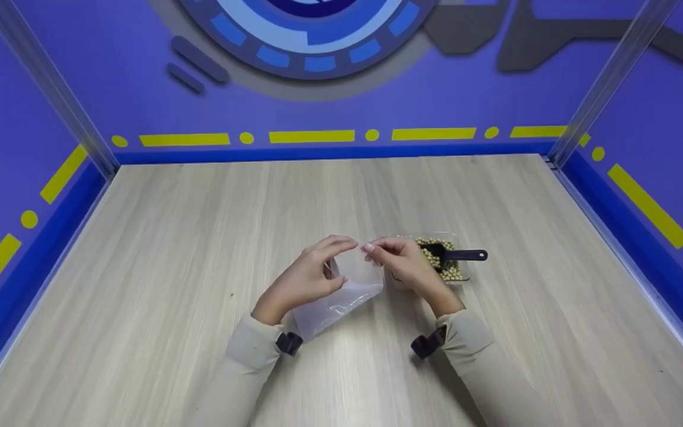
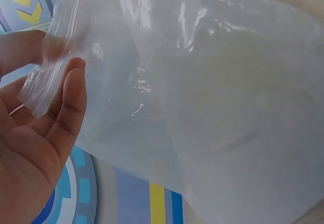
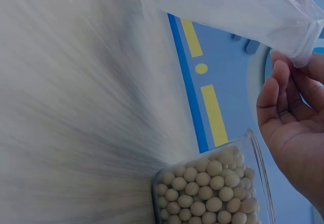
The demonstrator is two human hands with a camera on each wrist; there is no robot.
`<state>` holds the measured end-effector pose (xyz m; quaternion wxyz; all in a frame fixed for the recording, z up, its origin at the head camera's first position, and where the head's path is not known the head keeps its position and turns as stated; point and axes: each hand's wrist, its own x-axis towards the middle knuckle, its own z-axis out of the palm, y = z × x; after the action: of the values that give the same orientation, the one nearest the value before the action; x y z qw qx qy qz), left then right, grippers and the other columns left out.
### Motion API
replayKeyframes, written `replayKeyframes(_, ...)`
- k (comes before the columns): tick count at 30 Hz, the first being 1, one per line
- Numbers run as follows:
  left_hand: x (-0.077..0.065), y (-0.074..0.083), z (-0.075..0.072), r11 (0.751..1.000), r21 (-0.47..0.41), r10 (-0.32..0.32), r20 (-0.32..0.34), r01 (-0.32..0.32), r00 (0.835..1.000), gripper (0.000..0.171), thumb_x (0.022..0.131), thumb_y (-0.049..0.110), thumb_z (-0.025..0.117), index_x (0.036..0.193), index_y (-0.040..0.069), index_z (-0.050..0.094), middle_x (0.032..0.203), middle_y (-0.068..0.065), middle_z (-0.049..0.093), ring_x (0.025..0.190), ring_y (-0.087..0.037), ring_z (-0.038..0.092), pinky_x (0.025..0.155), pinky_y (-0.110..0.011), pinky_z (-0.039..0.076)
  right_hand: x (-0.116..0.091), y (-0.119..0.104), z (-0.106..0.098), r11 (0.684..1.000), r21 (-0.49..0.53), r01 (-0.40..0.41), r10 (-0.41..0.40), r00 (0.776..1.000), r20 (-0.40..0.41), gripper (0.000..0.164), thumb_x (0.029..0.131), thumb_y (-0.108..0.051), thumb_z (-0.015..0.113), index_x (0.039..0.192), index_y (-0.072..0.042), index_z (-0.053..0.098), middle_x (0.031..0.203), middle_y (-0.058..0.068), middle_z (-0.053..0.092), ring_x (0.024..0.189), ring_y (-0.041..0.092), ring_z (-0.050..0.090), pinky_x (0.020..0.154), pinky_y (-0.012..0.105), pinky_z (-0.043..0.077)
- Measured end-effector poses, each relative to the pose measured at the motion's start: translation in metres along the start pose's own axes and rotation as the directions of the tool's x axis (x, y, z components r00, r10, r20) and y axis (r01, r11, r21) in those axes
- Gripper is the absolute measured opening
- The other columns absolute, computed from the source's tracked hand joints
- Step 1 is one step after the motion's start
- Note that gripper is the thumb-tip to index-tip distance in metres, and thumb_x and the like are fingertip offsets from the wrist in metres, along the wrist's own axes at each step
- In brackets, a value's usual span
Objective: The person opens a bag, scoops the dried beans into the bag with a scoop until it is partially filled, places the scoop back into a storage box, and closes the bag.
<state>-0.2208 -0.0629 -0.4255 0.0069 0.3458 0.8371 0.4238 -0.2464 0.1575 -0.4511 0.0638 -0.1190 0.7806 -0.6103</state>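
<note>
A clear zip-seal plastic bag (image 1: 350,296) hangs slanted between the two hands, its zip strip (image 2: 63,47) uppermost. My left hand (image 1: 312,273) grips the bag's top edge on one side, fingers and thumb about the zip strip, as the left wrist view shows. At the opposite top corner, my right hand (image 1: 409,264) pinches the edge between thumb and fingertips. Beside and partly behind the right hand stands a clear plastic container (image 1: 466,276) of round, pale beige beans (image 3: 207,188). A black scoop (image 1: 463,255) lies on the beans, its handle sticking out to the right.
The wood-grain table (image 1: 187,237) lies under the hands. Blue-purple panels (image 1: 158,101) with yellow markings wall it in at the back and both sides. Metal posts (image 1: 608,77) stand at the rear corners.
</note>
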Motion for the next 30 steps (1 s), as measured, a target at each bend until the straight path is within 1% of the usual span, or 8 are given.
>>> replayKeyframes(5,0.000,-0.001,0.001,1.000,-0.004,-0.004,0.015,0.005,1.000,0.059,0.081,-0.008,0.061,0.138,0.001,0.050,0.140,-0.007,0.049,0.068,-0.006,0.049,0.064,-0.021,0.048,-0.001,0.000,-0.002,1.000,-0.013,0.029,-0.029,0.999,-0.013,0.028,0.092,-0.017,0.063,0.102,0.009,0.069,0.079,-0.006,0.066,0.073,0.009,0.057,0.063,0.019,0.044)
replayKeyframes(10,0.000,-0.002,0.001,0.999,-0.024,-0.032,0.021,0.032,0.999,0.063,0.081,-0.006,0.063,0.141,0.004,0.048,0.142,-0.007,0.047,0.069,-0.005,0.049,0.066,-0.021,0.049,-0.002,0.001,-0.007,1.000,-0.004,0.027,-0.028,0.999,-0.019,0.029,0.093,-0.019,0.062,0.105,0.006,0.069,0.085,-0.003,0.069,0.079,0.008,0.061,0.074,0.022,0.051)
replayKeyframes(14,-0.002,-0.004,0.001,0.998,-0.041,-0.045,0.029,0.046,0.999,0.064,0.081,-0.007,0.063,0.142,0.004,0.046,0.143,-0.007,0.046,0.071,-0.007,0.050,0.068,-0.022,0.050,-0.002,0.001,-0.011,0.999,0.033,0.030,-0.030,1.000,0.000,0.031,0.094,-0.017,0.060,0.110,0.009,0.066,0.096,0.010,0.071,0.086,0.011,0.066,0.081,0.025,0.054)
replayKeyframes(17,-0.003,-0.005,0.001,0.998,-0.041,-0.050,0.034,0.051,0.998,0.064,0.081,-0.007,0.062,0.142,0.003,0.046,0.144,-0.007,0.046,0.072,-0.007,0.050,0.068,-0.021,0.050,-0.003,0.000,-0.014,0.998,0.040,0.047,-0.048,0.999,0.022,0.032,0.096,-0.016,0.058,0.113,0.011,0.064,0.106,0.020,0.069,0.094,0.019,0.067,0.086,0.032,0.055)
replayKeyframes(20,-0.003,-0.006,0.001,0.998,-0.039,-0.050,0.040,0.052,0.998,0.064,0.081,-0.008,0.062,0.142,0.003,0.046,0.144,-0.007,0.046,0.072,-0.006,0.049,0.068,-0.021,0.050,-0.003,0.000,-0.020,0.997,0.002,0.079,-0.079,0.996,0.046,0.034,0.096,-0.016,0.057,0.115,0.012,0.063,0.113,0.025,0.066,0.098,0.024,0.067,0.089,0.036,0.054)
replayKeyframes(24,-0.003,-0.008,0.002,0.997,-0.039,-0.057,0.049,0.059,0.997,0.065,0.081,-0.008,0.061,0.143,0.005,0.045,0.145,-0.007,0.044,0.072,-0.006,0.048,0.068,-0.021,0.049,-0.005,0.000,-0.030,0.986,-0.117,0.123,-0.117,0.992,0.055,0.034,0.096,-0.020,0.058,0.117,0.005,0.065,0.114,0.023,0.067,0.099,0.023,0.066,0.087,0.027,0.053)
replayKeyframes(27,-0.003,-0.009,0.002,0.997,-0.033,-0.061,0.057,0.063,0.997,0.066,0.082,-0.008,0.061,0.144,0.006,0.043,0.146,-0.006,0.043,0.073,-0.007,0.047,0.068,-0.021,0.049,-0.006,0.000,-0.039,0.964,-0.220,0.147,-0.140,0.989,0.047,0.033,0.096,-0.025,0.059,0.117,-0.001,0.067,0.114,0.016,0.069,0.103,0.021,0.065,0.086,0.019,0.051)
replayKeyframes(30,-0.004,-0.011,0.002,0.998,-0.027,-0.061,0.065,0.062,0.996,0.066,0.083,-0.009,0.060,0.145,0.006,0.042,0.147,-0.007,0.042,0.073,-0.007,0.047,0.068,-0.021,0.048,-0.007,0.001,-0.048,0.937,-0.295,0.188,-0.181,0.982,0.051,0.032,0.095,-0.024,0.060,0.117,-0.002,0.068,0.115,0.012,0.069,0.106,0.023,0.064,0.089,0.023,0.050)
